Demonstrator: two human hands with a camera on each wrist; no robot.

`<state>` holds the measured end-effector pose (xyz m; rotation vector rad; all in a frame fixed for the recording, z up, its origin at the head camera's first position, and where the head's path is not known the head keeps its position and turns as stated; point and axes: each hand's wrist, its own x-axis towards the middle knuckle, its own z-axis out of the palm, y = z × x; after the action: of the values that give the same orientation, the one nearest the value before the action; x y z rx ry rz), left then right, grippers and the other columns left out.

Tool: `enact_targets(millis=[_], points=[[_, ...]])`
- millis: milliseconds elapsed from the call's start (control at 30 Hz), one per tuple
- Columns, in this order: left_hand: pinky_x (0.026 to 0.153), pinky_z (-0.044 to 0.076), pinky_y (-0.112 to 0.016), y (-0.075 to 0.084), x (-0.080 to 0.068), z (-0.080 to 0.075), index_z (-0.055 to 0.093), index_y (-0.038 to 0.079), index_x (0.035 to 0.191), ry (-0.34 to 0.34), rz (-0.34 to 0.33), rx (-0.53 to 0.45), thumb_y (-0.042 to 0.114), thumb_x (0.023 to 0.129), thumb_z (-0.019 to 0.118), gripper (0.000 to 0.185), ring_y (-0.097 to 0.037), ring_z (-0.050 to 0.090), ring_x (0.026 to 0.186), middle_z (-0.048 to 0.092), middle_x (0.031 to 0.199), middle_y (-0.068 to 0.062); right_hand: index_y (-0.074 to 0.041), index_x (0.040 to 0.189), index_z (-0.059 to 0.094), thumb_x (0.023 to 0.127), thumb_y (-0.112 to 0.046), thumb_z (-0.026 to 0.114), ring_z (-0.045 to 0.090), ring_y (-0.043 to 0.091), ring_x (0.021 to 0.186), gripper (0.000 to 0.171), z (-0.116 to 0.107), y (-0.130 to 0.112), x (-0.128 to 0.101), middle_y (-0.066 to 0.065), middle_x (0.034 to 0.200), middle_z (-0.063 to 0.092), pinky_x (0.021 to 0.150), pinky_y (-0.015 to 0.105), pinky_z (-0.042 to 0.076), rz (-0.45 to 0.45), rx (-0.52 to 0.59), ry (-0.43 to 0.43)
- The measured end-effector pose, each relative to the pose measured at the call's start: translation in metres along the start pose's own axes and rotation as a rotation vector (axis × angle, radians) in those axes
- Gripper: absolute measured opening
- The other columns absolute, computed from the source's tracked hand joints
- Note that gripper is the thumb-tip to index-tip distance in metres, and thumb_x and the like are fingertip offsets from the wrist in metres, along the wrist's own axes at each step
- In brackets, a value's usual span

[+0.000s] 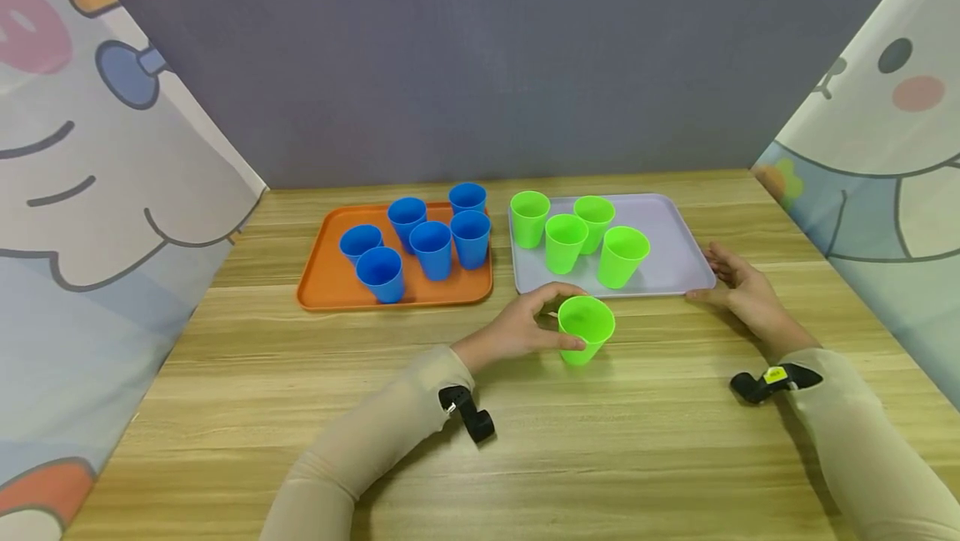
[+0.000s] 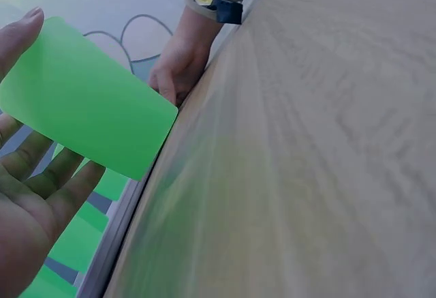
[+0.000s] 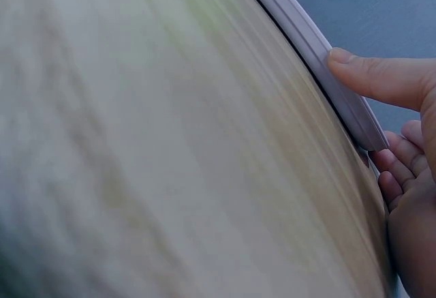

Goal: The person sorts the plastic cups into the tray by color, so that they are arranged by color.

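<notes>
My left hand [image 1: 525, 326] holds a green cup [image 1: 587, 330] upright in front of the lavender tray [image 1: 663, 232]. In the left wrist view the thumb lies on one side of this cup [image 2: 88, 100] and the fingers on the other. Whether its base touches the table cannot be told. My right hand [image 1: 746, 291] grips the tray's near right corner. The right wrist view shows the thumb on the tray's rim [image 3: 320, 52] and curled fingers at the corner. Several green cups [image 1: 622, 257] stand upright on the tray's left and middle.
Left of the lavender tray lies an orange tray [image 1: 322, 274] bearing several upright blue cups [image 1: 431, 251]. Both trays lie on a wooden table [image 1: 600, 458], near a grey panel [image 1: 487, 66] at the back. Cartoon-printed sheets [image 1: 112, 149] flank the table.
</notes>
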<state>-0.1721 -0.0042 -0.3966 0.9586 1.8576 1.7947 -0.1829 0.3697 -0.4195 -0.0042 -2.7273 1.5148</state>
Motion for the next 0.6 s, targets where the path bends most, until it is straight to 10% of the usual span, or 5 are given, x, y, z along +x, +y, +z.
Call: enact_targets(millis=[600], points=[[0.091, 0.053, -0.032, 0.005, -0.004, -0.026, 0.054, 0.006, 0.136, 0.137, -0.023, 0.093, 0.003, 0.082, 0.081, 0.06, -0.019, 0.06, 0.108, 0.063, 0.121, -0.01, 0.003, 0.157, 0.015, 0.085, -0.011, 0.08, 0.043, 0.003, 0.117, 0.097, 0.0, -0.002, -0.003, 0.032, 0.152, 0.032, 0.088, 0.003, 0.035, -0.008, 0.003, 0.003]])
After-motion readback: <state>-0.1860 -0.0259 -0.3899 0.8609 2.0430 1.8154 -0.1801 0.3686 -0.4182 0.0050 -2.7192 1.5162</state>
